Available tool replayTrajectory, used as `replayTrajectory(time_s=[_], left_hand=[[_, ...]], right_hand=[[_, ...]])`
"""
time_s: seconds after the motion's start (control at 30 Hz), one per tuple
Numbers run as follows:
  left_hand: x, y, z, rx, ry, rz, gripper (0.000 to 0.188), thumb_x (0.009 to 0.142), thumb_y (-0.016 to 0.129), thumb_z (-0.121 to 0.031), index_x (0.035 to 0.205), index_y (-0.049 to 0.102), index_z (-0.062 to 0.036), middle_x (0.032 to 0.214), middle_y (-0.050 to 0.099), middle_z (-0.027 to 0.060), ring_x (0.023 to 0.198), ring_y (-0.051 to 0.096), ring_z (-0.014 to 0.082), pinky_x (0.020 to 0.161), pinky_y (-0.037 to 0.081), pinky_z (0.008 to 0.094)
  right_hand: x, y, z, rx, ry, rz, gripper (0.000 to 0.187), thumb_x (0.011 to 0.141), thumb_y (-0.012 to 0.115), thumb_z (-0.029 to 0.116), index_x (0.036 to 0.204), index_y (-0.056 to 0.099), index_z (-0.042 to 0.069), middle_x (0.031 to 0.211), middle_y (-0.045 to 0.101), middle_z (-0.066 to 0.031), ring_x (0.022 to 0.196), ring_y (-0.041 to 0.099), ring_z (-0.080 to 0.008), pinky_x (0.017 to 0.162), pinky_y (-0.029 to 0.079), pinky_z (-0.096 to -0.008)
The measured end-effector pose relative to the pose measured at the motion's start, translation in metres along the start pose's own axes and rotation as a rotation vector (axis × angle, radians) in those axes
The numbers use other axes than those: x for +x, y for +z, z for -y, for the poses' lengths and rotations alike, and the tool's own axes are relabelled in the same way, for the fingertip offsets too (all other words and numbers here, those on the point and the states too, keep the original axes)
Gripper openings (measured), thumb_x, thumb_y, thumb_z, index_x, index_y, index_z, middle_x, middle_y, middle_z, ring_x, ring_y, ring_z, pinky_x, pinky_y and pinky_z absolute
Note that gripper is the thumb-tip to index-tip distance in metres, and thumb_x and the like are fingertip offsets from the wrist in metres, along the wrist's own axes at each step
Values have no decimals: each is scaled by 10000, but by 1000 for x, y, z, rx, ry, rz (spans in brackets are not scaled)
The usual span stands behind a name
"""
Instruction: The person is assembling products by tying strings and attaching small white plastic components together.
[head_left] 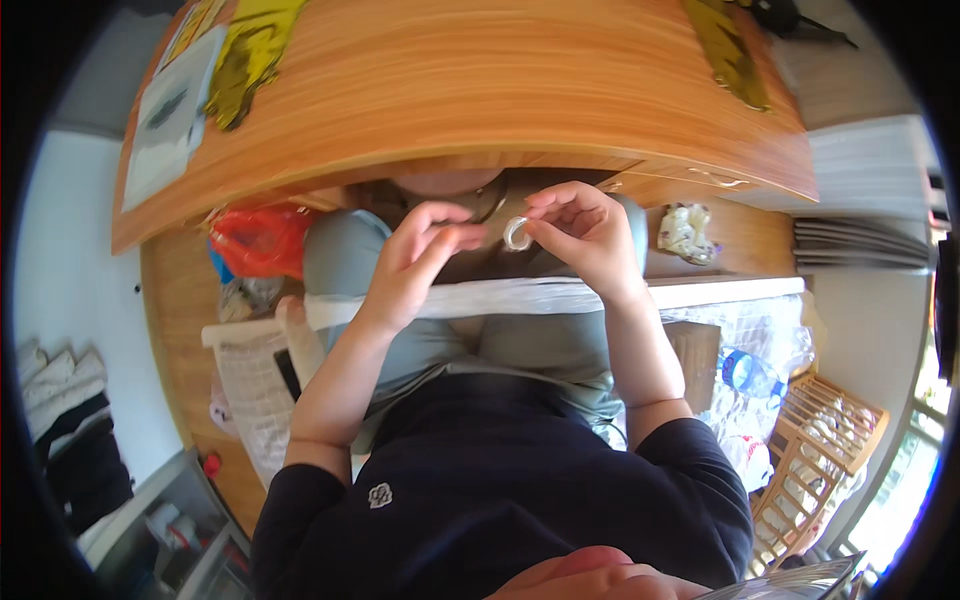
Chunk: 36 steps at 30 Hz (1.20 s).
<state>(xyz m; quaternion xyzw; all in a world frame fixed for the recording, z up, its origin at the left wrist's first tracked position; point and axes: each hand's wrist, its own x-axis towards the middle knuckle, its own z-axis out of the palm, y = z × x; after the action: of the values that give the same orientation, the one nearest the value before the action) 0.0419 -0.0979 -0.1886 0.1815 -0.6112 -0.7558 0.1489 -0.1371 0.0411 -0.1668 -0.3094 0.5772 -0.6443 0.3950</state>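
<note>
Over my lap, just below the desk edge, my right hand (580, 235) pinches a small whitish ring (516, 234) between thumb and fingers; it looks like a little roll of clear tape. To the left of the ring, my left hand (425, 250) is raised with thumb and fingers apart. Nothing shows in it, and its fingertips are slightly blurred. A long white strip (470, 297) lies across my knees beneath both hands. Whether any tape runs between the hands is too fine to make out.
A wooden desk (480, 90) spans the front, bearing shiny yellow foil pieces (245, 65) and a white flat packet (170, 120). A red plastic bag (260, 240) is left of my knees. On the right are a crumpled bag (688, 233), a plastic bottle (750, 373) and a wooden rack (825, 425).
</note>
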Motion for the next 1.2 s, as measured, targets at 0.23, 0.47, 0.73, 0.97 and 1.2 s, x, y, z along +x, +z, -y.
replayTrajectory(time_s=[0.23, 0.47, 0.73, 0.97, 1.2], left_hand=[[-31, -22, 10, 113, -50, -54, 238, 1007, 451, -212, 1120, 554, -30, 1049, 657, 87, 948, 593, 138, 879, 445, 283], [-26, -27, 28, 203, -137, -41, 270, 1016, 405, -250, 1084, 573, -49, 988, 665, 71, 881, 604, 121, 812, 433, 257], [-27, -23, 24, 214, -151, -12, 308, 1031, 350, -256, 1078, 576, -52, 992, 668, 78, 887, 609, 130, 810, 438, 259], [-33, -32, 36, 206, -202, -18, 323, 1027, 384, -293, 1077, 576, -37, 984, 665, 78, 893, 596, 131, 831, 434, 265], [-32, -40, 36, 224, -208, -19, 352, 1029, 364, -306, 1079, 578, -31, 984, 662, 89, 894, 597, 134, 836, 435, 265]], right_hand=[[8, -146, 75, -362, -439, -618, 142, 835, 679, -14, 975, 653, -8, 914, 670, -56, 821, 627, -112, 747, 507, -232], [49, -366, 112, -765, -351, -1043, 249, 793, 711, 178, 986, 702, 22, 874, 704, -46, 791, 624, -110, 717, 482, -244], [106, -378, 120, -925, -171, -1061, 265, 755, 700, 222, 963, 711, 58, 903, 716, -83, 840, 670, -202, 757, 513, -319], [108, -399, 119, -1279, -241, -1218, 236, 848, 599, 227, 1012, 705, 93, 962, 698, -130, 916, 658, -294, 805, 511, -377], [89, -391, 115, -1301, -218, -1016, 248, 850, 541, 188, 1030, 691, 105, 1013, 657, -138, 991, 610, -334, 860, 496, -403]])
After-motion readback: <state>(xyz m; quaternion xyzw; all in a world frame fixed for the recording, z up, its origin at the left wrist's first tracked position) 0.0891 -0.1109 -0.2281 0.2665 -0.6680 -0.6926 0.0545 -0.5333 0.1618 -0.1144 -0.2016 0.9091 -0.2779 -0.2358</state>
